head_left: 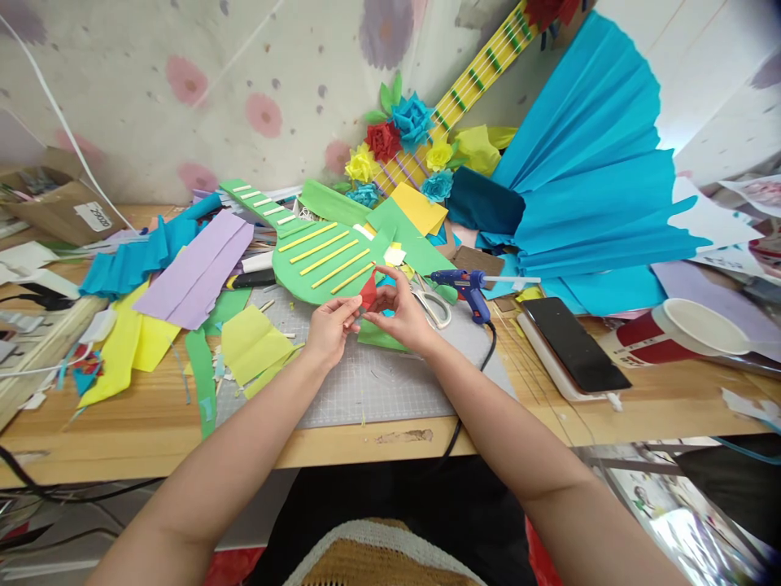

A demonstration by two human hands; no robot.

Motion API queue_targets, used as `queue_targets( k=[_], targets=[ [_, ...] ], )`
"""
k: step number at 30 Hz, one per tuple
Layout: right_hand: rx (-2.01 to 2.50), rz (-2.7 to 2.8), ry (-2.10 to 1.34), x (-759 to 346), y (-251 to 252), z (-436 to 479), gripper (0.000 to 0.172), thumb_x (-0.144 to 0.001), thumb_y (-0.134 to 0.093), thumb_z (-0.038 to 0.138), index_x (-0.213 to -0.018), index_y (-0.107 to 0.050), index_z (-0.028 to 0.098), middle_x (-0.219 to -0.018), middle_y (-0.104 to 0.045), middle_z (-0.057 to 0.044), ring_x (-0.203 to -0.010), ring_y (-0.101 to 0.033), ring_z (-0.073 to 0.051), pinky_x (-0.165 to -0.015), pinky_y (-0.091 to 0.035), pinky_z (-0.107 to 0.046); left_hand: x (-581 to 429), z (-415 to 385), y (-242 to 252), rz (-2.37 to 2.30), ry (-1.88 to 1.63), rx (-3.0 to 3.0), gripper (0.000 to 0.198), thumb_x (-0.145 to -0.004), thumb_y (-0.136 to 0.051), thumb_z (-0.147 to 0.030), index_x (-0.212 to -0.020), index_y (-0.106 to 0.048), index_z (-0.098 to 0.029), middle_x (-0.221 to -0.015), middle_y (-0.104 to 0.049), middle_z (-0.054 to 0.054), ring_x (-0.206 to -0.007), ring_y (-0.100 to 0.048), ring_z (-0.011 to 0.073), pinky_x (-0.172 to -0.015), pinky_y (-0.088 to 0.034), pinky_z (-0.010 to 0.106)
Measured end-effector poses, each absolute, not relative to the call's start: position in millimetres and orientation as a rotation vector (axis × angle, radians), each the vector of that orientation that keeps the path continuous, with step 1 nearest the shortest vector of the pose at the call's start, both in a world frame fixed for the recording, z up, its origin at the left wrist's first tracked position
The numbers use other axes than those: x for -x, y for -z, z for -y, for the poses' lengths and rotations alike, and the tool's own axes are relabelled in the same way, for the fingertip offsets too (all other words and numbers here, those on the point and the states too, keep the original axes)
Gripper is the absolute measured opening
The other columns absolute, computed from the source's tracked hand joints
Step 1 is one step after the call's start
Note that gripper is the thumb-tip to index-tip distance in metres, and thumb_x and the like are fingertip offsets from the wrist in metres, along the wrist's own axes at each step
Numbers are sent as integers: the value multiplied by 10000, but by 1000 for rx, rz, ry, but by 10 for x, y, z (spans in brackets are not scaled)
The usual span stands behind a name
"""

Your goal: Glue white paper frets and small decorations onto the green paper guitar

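Wooden surface (378, 443), grey cutting mat (378, 382) | left hand (329, 325); right hand (403, 313); both raised, fingertips pinching small red paper piece (368, 291) | forearms converging

red paper piece (368, 290): lower part hid by fingertips of L hand (329, 327) + R hand (403, 316) | scissors (437, 309) just R of grip: blades hid behind R hand | glue gun cord (486, 352) R of grip: passes behind forearm, end unseen | yellow paper guitar (469, 81) far up-R of grip: head cut by top edge | box label (93, 216) far L: print too small
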State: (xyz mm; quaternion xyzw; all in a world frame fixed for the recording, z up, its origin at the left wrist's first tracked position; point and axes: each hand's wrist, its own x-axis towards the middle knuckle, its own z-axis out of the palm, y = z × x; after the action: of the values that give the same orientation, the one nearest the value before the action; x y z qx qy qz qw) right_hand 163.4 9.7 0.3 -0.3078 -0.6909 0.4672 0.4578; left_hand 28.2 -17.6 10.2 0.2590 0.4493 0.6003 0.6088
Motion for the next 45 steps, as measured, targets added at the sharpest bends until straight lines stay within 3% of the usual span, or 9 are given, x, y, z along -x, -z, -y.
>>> queue_targets(
  k=[4, 9, 11, 26, 31, 40, 45],
  targets=[
    [807, 1793, -922, -1644, 13, -85, 591, -738, -653, 346, -1205, -301, 259, -827, -556, 2, -681, -566, -131, -680, -495, -327, -276, 181, -142, -1026, -1329, -519, 223, -536, -785, -223, -599, -601, -115, -507, -502, -46, -387, -338, -10, -383, -353, 119],
    [821, 1979, -557, -1730, -60, -90, 163, -815, -573, 273, -972, -544, 242, -852, -503, -25, -768, -509, -137, -681, -470, -297, -259, 170, -163, -997, -1259, -446, 152, -618, -729, -157, -585, -591, -102, -516, -510, -33, -375, -337, -20, -375, -359, 91],
    [821, 2023, -494, -1747, -96, -85, 83, -827, -561, 267, -898, -593, 240, -879, -505, -42, -842, -500, -156, -703, -468, -302, -252, 163, -157, -983, -1240, -444, 142, -649, -707, -149, -586, -591, -96, -523, -506, -32, -370, -334, -25, -368, -358, 82],
    [866, 2076, -522, -1737, -81, -102, 108, -858, -493, 242, -804, -576, 199, -859, -498, -42, -820, -507, -155, -752, -454, -336, -239, 164, -124, -1008, -1130, -514, 130, -632, -718, -130, -571, -607, -102, -495, -502, -30, -366, -350, -17, -382, -385, 95],
    [914, 2093, -548, -1736, -89, -102, 105, -855, -497, 249, -796, -560, 190, -852, -498, -39, -766, -504, -143, -706, -450, -313, -181, 142, -100, -991, -1094, -597, 129, -612, -744, -165, -602, -633, -99, -521, -516, -21, -390, -366, -12, -380, -381, 96],
    [995, 2176, -526, -1773, -139, -87, 107, -853, -515, 260, -810, -568, 177, -863, -509, -37, -733, -499, -121, -650, -420, -255, -151, 150, -97, -1061, -1047, -787, 357, -468, -823, -376, -644, -674, -103, -563, -538, -10, -421, -372, 9, -372, -403, 147],
    [1028, 2216, -429, -1775, -161, -67, 133, -858, -512, 289, -825, -580, 180, -866, -523, -37, -735, -494, -120, -632, -397, -242, -131, 160, -102, -1136, -1035, -883, 360, -467, -819, -357, -694, -694, -107, -593, -584, 12, -461, -429, 40, -396, -430, 180]
  ],
)
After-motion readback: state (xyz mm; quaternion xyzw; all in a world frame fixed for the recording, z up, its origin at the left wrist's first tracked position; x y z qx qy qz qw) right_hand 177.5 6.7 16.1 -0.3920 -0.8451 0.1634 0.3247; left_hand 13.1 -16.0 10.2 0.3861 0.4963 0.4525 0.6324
